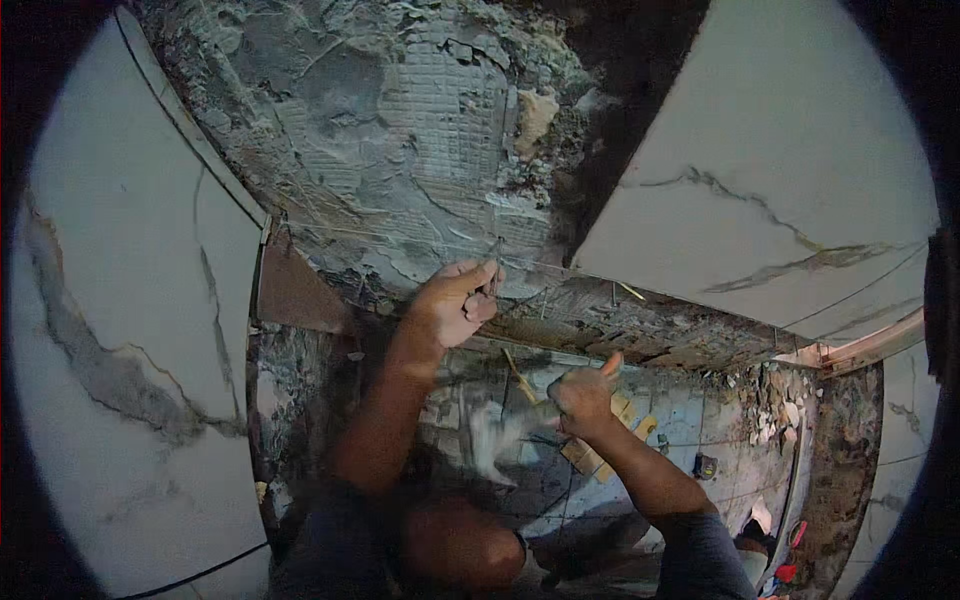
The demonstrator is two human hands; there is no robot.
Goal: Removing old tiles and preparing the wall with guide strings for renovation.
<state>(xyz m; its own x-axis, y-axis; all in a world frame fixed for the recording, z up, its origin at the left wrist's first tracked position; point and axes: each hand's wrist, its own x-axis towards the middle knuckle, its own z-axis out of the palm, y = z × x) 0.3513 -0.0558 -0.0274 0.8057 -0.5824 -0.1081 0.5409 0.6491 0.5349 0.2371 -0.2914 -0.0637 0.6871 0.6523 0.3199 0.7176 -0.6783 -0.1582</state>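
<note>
left hand (pixel 455 306) pinches nail (pixel 498 249); right hand (pixel 583 401) grips hammer (pixel 486 442).

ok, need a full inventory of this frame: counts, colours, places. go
rough wall patch: 1, grey, top centre
marble-pattern panels: at least 3, white with grey veins, left, upper right and lower right
brown panel: 1, left of centre
string: 1, pale, across the wall patch
thin nail-like piece: 1, dark, in the left fingertips
hammer: 1, blurred, greyish, in the right hand
floor: 1, blue-grey, below
yellowish pieces: several, on floor
small boxy item: 1, dark, floor right
rubble: uncounted, pale, right
red items: at least 2, lower right, kind unclear
left hand: 1, bare, centre
right hand: 1, bare, right of centre
</note>
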